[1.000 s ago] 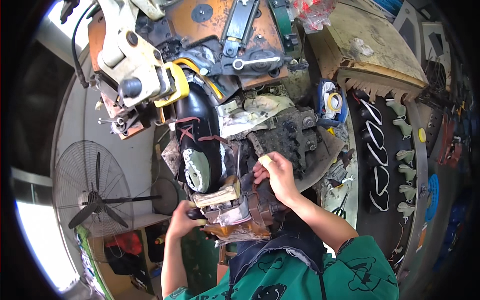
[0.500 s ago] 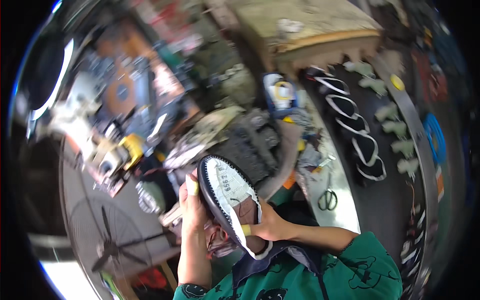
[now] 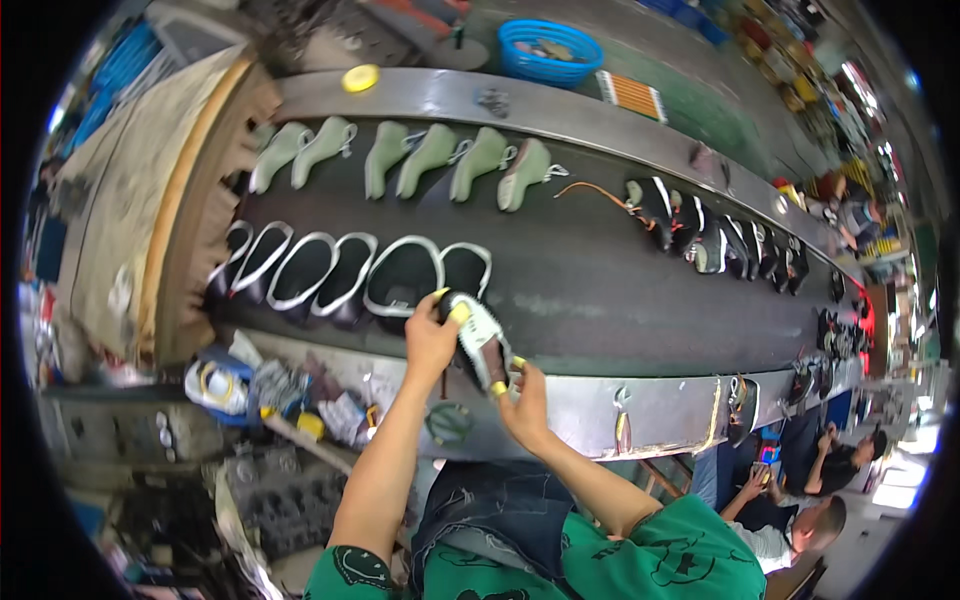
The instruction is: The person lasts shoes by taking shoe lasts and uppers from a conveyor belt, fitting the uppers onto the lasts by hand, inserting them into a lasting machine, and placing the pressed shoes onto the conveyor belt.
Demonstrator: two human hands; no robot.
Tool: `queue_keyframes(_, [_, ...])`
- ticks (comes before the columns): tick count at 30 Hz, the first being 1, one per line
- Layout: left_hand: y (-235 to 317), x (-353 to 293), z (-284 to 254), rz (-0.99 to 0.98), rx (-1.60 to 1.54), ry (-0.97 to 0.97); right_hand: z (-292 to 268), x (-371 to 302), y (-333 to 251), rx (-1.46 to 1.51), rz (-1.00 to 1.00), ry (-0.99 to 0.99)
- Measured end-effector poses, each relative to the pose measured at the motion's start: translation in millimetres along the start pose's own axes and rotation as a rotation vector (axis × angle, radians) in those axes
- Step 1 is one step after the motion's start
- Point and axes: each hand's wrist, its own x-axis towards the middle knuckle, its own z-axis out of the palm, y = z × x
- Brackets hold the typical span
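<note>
A black shoe upper with a white, stitched-in sole side is tilted over the near edge of the dark conveyor belt. My left hand grips its far end, thumb on the white face. At the near end, my right hand pinches the brown part. Yellow wraps cover some fingertips on both hands. Just beyond my left hand, several dark shoe pieces with white rims stand in a row on the belt. Behind them is a row of pale green shoe lasts.
Green-handled scissors lie on the metal ledge below my hands. A wooden-edged box covers the belt's left end. Dark shoes line the belt's right. Beyond are a yellow disc and a blue basket. Co-workers sit at right.
My view has swung right, from the machine and fan to the conveyor. The shoe upper, still in both hands, has moved away from my body to the belt's edge.
</note>
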Motion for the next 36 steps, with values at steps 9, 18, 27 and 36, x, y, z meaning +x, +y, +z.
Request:
queue_keyframes(9, [-39.1,201.9,191.5,0.106,-0.047,-0.324,30.7,149.5,18.4,0.194,-0.047,-0.108])
queue_keyframes(18, [-82.1,331.3,228.8,0.271,0.966,0.064,72.9,162.8,47.2,-0.517,-0.239,-0.732])
queue_keyframes(27, [-100.5,257.3,118.2,0.035,0.490,0.031,-34.0,128.2,0.7,-0.057,-0.129,-0.188])
queue_keyframes(36, [3.4,98.9,-69.7,-0.386,-0.108,-0.581,-67.1,157.3,-56.0,0.625,0.128,-0.118])
